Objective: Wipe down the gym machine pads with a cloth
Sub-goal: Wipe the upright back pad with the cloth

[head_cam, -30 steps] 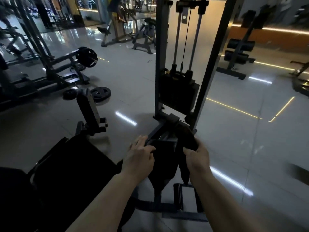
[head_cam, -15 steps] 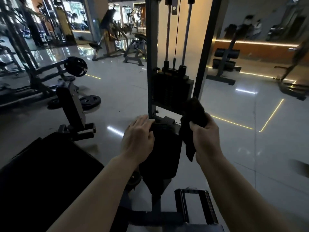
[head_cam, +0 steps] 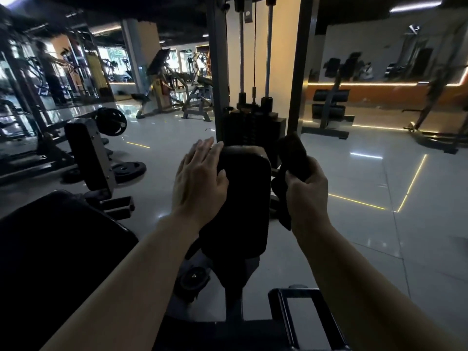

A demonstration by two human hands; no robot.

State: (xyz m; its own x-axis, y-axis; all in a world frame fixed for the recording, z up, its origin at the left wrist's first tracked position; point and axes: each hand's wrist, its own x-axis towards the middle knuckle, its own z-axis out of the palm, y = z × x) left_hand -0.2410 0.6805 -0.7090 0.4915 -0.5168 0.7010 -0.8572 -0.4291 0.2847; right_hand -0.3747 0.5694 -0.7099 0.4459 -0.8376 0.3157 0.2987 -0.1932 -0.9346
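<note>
Left hand (head_cam: 200, 183) lies flat, grip released, on the pad (head_cam: 243, 198); right hand (head_cam: 307, 192) clutches the cloth (head_cam: 293, 155) beside it.

Both forearms reach forward, bare. Left hand (head_cam: 200, 183) lies flat, fingers straight and together, palm against the pad (head_cam: 243, 196) at its left edge. Right hand (head_cam: 307, 191) sits just right of the pad, fingers curled, gripping a dark cloth (head_cam: 292, 158).

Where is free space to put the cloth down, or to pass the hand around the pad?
Bare floor lies right of the pad, beyond the right hand gripping the cloth. It is crowded left: the left hand rests on the pad, with a second pad and plates beyond.
</note>
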